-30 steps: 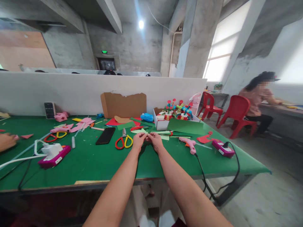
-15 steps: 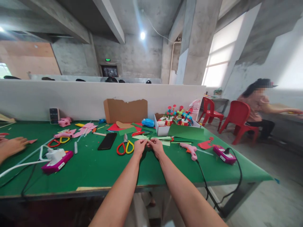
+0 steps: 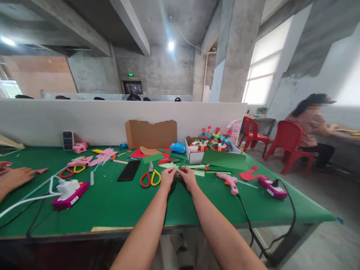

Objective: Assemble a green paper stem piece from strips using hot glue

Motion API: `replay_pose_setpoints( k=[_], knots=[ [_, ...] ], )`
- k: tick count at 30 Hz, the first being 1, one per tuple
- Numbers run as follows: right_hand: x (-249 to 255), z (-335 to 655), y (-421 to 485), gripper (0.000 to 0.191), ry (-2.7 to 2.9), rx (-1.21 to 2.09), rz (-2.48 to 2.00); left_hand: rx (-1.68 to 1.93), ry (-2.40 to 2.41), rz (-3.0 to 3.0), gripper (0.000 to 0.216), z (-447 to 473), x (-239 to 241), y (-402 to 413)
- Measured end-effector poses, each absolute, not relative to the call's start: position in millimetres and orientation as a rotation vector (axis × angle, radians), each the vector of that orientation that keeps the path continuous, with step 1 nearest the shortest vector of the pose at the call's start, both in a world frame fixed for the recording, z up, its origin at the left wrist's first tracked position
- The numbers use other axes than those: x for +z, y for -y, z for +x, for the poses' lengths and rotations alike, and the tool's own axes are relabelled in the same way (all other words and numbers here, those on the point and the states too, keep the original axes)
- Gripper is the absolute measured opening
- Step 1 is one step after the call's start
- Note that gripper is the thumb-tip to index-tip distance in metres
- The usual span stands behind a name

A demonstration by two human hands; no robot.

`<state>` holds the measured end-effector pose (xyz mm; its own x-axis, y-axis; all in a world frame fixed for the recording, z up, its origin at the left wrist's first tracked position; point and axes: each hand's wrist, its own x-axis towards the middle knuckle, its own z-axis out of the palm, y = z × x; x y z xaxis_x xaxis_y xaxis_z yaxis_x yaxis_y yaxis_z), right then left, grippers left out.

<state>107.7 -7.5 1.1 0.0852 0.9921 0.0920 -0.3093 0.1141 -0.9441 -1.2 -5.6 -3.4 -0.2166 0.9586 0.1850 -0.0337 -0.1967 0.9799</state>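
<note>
My left hand (image 3: pixel 168 178) and my right hand (image 3: pixel 188 177) are close together above the green table, fingers closed in a pinch. Between the fingertips shows a small piece of light green paper (image 3: pixel 177 169); most of it is hidden by the fingers. Left of my left hand lie scissors (image 3: pixel 150 175) with one red and one yellow handle, tips pointing away. Just beyond the hands are light green paper strips (image 3: pixel 194 167) and a red-handled tool (image 3: pixel 165 161). A pink glue gun (image 3: pixel 229 182) rests to the right of my right hand.
A white box (image 3: pixel 194 157) of colourful paper figures stands at the back, near a dark green sheet (image 3: pixel 223 159). A black phone (image 3: pixel 129 170) lies left of the scissors. Purple power strips (image 3: pixel 272 187) sit on both sides. At far left is another person's hand (image 3: pixel 19 178).
The view has shifted slightly. My hands stay together, and the light green paper shows a little more between the fingertips. The seated person at right has drawn an arm in.
</note>
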Motion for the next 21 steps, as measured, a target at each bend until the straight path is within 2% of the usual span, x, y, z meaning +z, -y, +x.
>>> replay_pose_setpoints(
  k=[21],
  knots=[
    [1.3,110.8,7.6,0.036,0.974,1.226,-0.928,1.502,-1.116,1.160,0.033,-1.3,-6.6,-0.3]
  ],
)
